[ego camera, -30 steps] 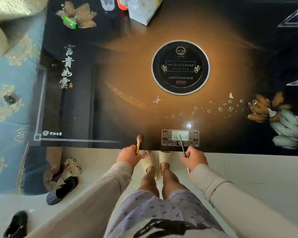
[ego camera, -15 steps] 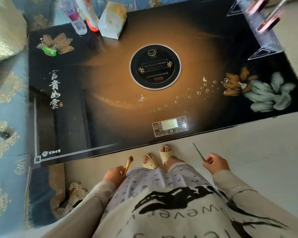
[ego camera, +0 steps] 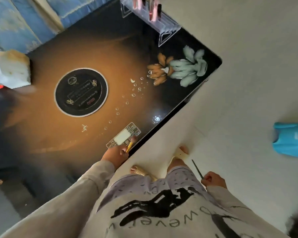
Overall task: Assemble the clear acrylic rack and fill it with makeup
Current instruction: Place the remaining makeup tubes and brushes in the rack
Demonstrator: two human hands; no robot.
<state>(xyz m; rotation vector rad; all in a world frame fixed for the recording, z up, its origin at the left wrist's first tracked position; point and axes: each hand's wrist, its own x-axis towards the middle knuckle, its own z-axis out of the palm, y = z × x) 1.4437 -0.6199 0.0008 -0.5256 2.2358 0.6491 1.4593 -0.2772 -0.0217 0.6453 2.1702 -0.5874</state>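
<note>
Filling stage, by judgement: the clear acrylic rack stands assembled on the table, well ahead of both hands at the far corner, with several pink and dark tubes upright in it. Two items are not yet placed. The left hand reaches forward over the table's near edge, fingers curled round the yellow handle of a makeup brush, its bristle head pointing away from the person. The right hand is held low beside the body, over the floor and off the table, gripping a thin dark tool that points forward; its kind cannot be told. The next move appears to call for carrying both items to the rack and lowering each, upright, into a free slot. Blur hides which slots are free. A blue object lies on the floor beyond the right hand.
</note>
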